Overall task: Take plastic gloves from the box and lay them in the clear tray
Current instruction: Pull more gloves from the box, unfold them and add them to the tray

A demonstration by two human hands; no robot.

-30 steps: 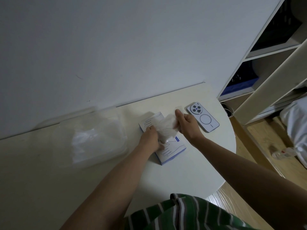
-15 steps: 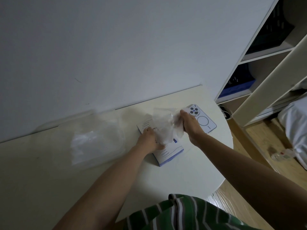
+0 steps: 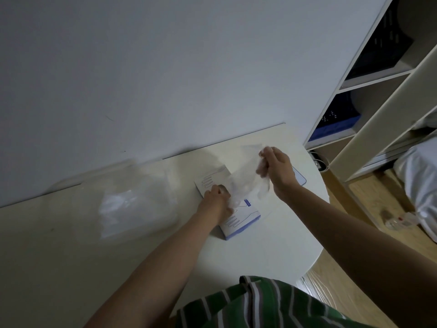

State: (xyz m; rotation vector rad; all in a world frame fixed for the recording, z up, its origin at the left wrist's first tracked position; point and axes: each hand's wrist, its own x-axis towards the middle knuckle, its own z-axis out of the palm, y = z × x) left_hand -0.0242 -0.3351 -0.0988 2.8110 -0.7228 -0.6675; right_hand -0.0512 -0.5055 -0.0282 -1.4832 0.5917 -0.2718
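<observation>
A flat white and blue glove box (image 3: 238, 220) lies on the pale table (image 3: 272, 252). My left hand (image 3: 216, 201) presses down on the box top, fingers at its opening. My right hand (image 3: 275, 168) is raised above the box's right side and pinches a thin clear plastic glove (image 3: 243, 183) that stretches from the box opening up to my fingers. The clear tray (image 3: 132, 200) stands to the left of the box, with crumpled clear plastic inside it.
A phone (image 3: 299, 178) lies on the table behind my right wrist, mostly hidden. A wall runs along the table's back edge. White shelving (image 3: 369, 129) stands at the right, with wooden floor and white bedding below it.
My right hand has risen up and to the right, drawing the glove further out of the box. My left hand has stayed on the box.
</observation>
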